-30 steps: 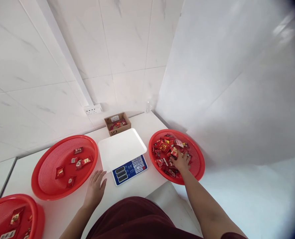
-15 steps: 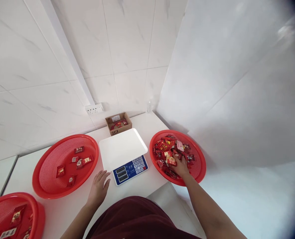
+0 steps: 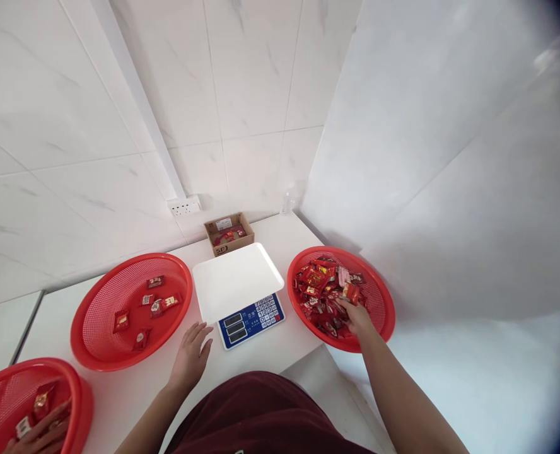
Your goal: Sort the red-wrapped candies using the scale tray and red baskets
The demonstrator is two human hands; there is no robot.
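Note:
My right hand (image 3: 357,316) is closed on a red snack packet (image 3: 350,292) over the right red basket (image 3: 385,315), which holds a heap of similar packets (image 3: 322,280). My left hand (image 3: 191,354) rests on the white table (image 3: 242,372) with its fingers apart, holding nothing, just left of the scale. The scale has a bare white tray (image 3: 237,280) and a blue keypad panel (image 3: 250,323). Left of it stands another red basket (image 3: 91,359) with several packets (image 3: 156,308) spread on its bottom.
A small cardboard box (image 3: 235,243) with red packets stands behind the scale, near a wall socket (image 3: 184,206) and a clear glass (image 3: 286,203). At the lower left, another person's hand (image 3: 46,436) reaches into a third red basket (image 3: 85,403).
My right hand has lifted slightly off the heap and now holds a packet. Another person's hand has appeared in the lower-left basket. The view has shifted slightly.

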